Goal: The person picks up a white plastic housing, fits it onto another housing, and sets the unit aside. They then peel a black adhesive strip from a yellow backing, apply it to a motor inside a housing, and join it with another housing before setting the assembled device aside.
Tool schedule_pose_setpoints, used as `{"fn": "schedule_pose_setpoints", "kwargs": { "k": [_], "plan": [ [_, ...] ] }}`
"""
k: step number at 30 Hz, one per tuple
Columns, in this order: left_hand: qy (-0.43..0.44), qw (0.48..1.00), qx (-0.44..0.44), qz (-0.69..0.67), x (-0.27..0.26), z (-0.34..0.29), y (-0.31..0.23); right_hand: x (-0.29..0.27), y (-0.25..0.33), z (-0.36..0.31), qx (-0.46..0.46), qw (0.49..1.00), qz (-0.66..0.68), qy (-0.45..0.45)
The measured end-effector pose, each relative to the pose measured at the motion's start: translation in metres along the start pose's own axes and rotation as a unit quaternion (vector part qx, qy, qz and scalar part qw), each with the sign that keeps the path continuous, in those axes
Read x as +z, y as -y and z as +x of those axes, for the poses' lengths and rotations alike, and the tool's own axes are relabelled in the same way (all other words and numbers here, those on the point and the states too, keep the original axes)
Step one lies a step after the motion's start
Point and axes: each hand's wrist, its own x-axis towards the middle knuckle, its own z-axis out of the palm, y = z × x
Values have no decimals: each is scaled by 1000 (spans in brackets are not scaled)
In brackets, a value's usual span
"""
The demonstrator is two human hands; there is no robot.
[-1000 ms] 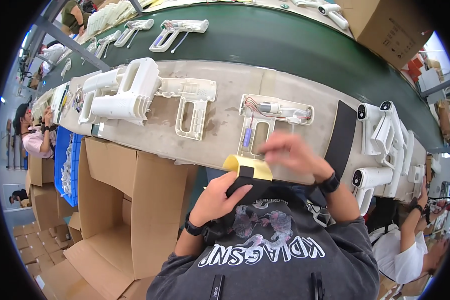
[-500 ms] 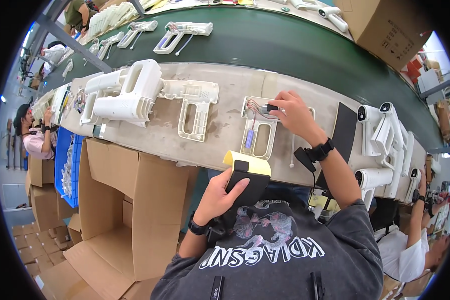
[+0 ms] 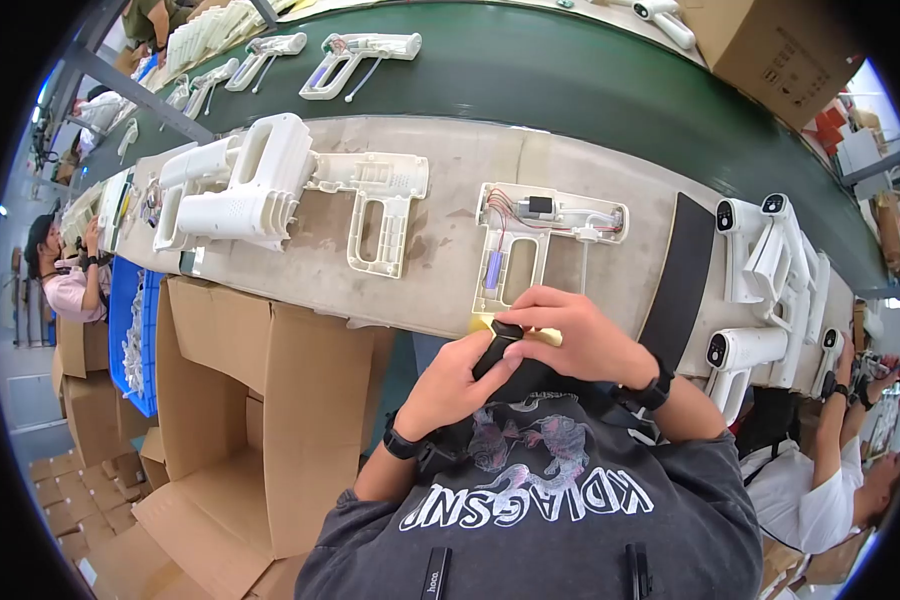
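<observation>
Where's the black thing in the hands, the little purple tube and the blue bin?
Black thing (image 3: 496,351): head view, on its uncovered dark side.
Purple tube (image 3: 493,270): head view, on the middle of its length.
Blue bin (image 3: 152,335): head view, on its right-hand wall.

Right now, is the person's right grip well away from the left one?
No; the right grip and the left grip are together at the black piece, with yellow material showing beside it.

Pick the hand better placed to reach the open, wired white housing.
Probably the right hand: it is nearer the white housing. The left hand sits lower and farther left, though both are at the black pad.
</observation>
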Motion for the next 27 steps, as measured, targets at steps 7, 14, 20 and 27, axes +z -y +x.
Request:
{"fn": "schedule_pose_setpoints", "kwargs": {
  "k": [7,14,20,27],
  "plan": [
    [48,988,126,69,-11,-11,-5,-3,-30,5,125,929,306,164],
    [48,996,-37,-61,-29,-39,13,-34,-57,58,-30,994,-102,32],
    [-4,983,-99,-153,-27,-52,21,-25,-59,74,-26,977,-177,116],
    [-21,981,-96,-170,-25,-52,26,-26,-56,83,-5,975,-164,153]
  ]
}}
